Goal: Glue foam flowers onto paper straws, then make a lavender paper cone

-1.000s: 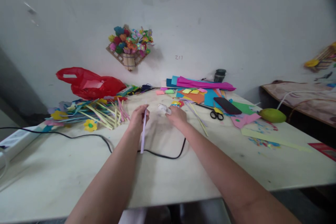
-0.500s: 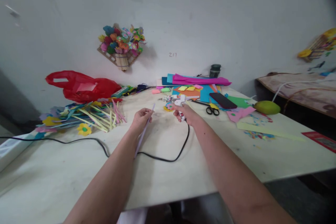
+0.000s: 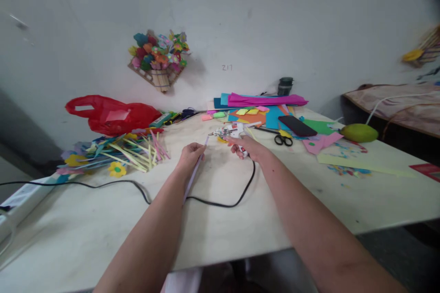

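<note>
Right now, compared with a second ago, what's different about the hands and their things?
The right hand has shifted rightward with the white glue gun, whose nozzle is now close to the far end of the pale purple strip; touching or not, I can't tell. The left hand has moved slightly right too. Nothing was visibly let go. Red bag, scissors and yellow flower stayed put.

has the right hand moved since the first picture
Yes, the right hand has shifted rightward in the picture, judged against the written number 217.

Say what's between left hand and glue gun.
Head view: the upper end of the lilac strip, held in the left hand; whether it touches the glue gun is unclear.
</note>
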The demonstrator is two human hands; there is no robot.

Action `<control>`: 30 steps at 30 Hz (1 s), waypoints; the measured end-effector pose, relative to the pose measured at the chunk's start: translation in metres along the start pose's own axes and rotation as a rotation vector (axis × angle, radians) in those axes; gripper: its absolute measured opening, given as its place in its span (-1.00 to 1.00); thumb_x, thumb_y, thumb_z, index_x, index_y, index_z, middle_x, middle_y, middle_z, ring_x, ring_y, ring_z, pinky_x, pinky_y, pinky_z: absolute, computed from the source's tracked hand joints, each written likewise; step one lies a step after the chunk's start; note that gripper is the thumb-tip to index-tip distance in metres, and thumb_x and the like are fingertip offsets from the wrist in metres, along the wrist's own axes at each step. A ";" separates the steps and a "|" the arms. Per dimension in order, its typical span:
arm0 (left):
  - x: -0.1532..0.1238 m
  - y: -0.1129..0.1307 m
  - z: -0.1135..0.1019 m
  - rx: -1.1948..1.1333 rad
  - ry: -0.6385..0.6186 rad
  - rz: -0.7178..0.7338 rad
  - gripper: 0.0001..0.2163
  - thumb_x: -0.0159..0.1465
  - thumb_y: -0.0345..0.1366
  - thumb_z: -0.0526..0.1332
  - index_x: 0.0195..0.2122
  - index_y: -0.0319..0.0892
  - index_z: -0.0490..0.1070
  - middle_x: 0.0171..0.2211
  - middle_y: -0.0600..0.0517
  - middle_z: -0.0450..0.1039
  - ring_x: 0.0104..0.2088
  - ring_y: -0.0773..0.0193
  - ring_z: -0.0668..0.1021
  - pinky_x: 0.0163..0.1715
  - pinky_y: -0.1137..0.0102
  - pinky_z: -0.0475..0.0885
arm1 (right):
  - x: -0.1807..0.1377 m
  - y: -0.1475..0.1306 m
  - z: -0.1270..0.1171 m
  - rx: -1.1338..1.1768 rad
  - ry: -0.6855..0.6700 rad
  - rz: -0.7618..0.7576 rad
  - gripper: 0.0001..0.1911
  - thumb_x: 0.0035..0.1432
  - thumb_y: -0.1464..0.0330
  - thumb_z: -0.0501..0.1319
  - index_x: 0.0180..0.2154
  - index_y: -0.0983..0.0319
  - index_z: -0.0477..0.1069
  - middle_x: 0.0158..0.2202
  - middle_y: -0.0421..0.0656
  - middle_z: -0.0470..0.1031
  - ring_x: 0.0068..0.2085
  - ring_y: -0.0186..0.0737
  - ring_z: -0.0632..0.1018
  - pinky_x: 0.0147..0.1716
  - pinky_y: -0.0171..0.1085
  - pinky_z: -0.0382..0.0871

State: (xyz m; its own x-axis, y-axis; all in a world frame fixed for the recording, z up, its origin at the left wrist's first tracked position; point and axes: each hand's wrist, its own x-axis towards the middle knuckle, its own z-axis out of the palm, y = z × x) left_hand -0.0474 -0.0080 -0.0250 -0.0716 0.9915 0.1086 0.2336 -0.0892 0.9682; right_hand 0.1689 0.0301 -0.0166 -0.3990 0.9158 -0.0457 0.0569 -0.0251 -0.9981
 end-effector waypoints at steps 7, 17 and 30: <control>0.000 -0.001 0.001 0.014 0.013 -0.013 -0.74 0.01 -0.11 0.24 -0.52 -0.21 0.30 -0.76 0.13 0.30 -0.75 0.47 0.15 -0.69 0.50 0.00 | 0.002 0.004 -0.001 -0.032 0.023 0.050 -0.56 -0.07 0.02 0.25 -0.44 0.29 0.31 -0.62 -0.20 0.38 -0.75 -0.50 0.23 -0.82 -0.44 0.12; 0.001 -0.002 0.001 0.034 0.014 -0.022 -0.74 0.00 -0.11 0.24 -0.52 -0.22 0.31 -0.75 0.12 0.31 -0.76 0.47 0.15 -0.71 0.50 0.00 | 0.002 0.005 -0.003 -0.034 0.020 0.051 -0.56 -0.08 0.01 0.25 -0.47 0.28 0.29 -0.63 -0.23 0.36 -0.74 -0.50 0.23 -0.81 -0.43 0.11; 0.002 -0.003 0.000 0.044 0.006 -0.012 -0.76 0.00 -0.12 0.23 -0.53 -0.21 0.31 -0.76 0.11 0.31 -0.77 0.47 0.15 -0.71 0.49 0.00 | 0.002 0.006 -0.002 -0.070 0.022 0.064 -0.51 -0.16 -0.03 0.27 -0.55 0.27 0.25 -0.66 -0.28 0.29 -0.74 -0.51 0.22 -0.81 -0.44 0.09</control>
State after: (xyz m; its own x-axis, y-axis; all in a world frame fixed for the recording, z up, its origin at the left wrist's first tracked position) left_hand -0.0477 -0.0058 -0.0276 -0.0805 0.9919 0.0980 0.2755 -0.0724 0.9586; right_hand 0.1700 0.0321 -0.0226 -0.3724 0.9219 -0.1073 0.1461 -0.0560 -0.9877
